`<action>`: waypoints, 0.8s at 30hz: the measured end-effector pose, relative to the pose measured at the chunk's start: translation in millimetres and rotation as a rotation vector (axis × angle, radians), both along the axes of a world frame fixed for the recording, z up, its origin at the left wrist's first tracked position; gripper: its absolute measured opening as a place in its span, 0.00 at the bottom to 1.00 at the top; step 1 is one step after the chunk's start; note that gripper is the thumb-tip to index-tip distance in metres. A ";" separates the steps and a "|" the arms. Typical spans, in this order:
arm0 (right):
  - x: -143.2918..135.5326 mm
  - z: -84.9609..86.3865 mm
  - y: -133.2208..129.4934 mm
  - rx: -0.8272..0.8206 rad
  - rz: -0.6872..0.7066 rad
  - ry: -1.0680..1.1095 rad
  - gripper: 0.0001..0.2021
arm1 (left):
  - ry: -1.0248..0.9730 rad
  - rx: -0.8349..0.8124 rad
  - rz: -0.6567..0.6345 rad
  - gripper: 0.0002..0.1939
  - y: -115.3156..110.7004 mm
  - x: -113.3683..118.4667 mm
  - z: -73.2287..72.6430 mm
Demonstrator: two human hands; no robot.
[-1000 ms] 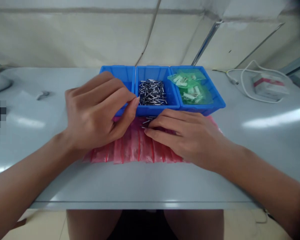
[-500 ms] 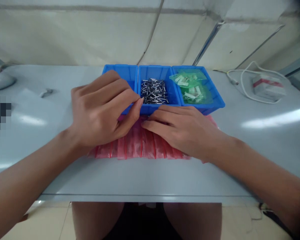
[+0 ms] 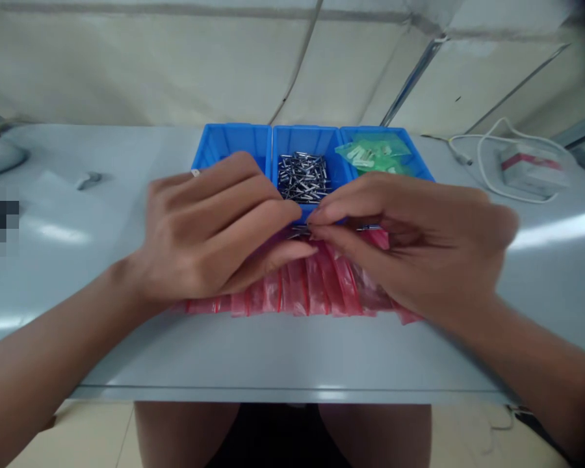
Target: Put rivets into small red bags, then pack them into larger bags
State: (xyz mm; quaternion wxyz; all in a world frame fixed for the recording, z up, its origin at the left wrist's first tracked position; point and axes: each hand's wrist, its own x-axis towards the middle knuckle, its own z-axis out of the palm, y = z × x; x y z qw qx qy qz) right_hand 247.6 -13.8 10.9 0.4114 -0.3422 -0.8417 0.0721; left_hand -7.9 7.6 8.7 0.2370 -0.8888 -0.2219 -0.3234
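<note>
Both my hands come together over a row of overlapping pink plastic bags (image 3: 316, 286), in front of the blue bins. My left hand (image 3: 209, 240) hovers palm down above the bags' left part, its fingers bent, thumb and index tips apart. Several thin metal rivets (image 3: 299, 231) show in that gap, above the bags' upper edge. My right hand (image 3: 419, 234) has thumb and index pinched at the end of these rivets, seemingly on one; its other fingers curl in. Another metal piece (image 3: 368, 227) shows just under the right hand. Most of the left palm side is hidden.
The middle blue bin (image 3: 307, 138) holds a heap of metal rivets. In the right bin (image 3: 422, 166) lie green bags with white pieces. The left bin (image 3: 236, 140) is partly hidden. A white cable (image 3: 482, 156) and a box (image 3: 536, 169) stand at the right.
My right hand has lifted off the bags and turned to a pinch near the left fingertips. My left hand has moved slightly right and down, and its thumb and index have parted.
</note>
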 end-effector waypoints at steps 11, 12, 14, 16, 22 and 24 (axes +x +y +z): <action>-0.9 -2.3 -7.2 -0.254 -0.104 0.325 0.03 | -0.120 -0.006 0.005 0.05 -8.0 -2.1 -3.1; -1.0 -3.0 -7.1 -0.280 -0.111 0.366 0.04 | -0.114 -0.013 0.000 0.05 -7.9 -2.7 -2.2; -1.5 -3.5 -7.3 -0.311 -0.088 0.446 0.05 | -0.114 -0.016 -0.005 0.06 -7.4 -3.1 -0.8; -2.5 -3.1 -7.8 -0.334 -0.025 0.502 0.05 | -0.124 -0.010 0.003 0.07 -6.9 -2.5 -0.4; -3.8 -7.0 -4.2 -0.429 0.067 0.615 0.08 | -0.099 -0.023 -0.017 0.12 -6.0 3.8 2.3; -0.7 -9.2 -0.1 -0.430 0.033 0.640 0.07 | -0.083 0.051 0.014 0.17 -1.6 -3.3 7.8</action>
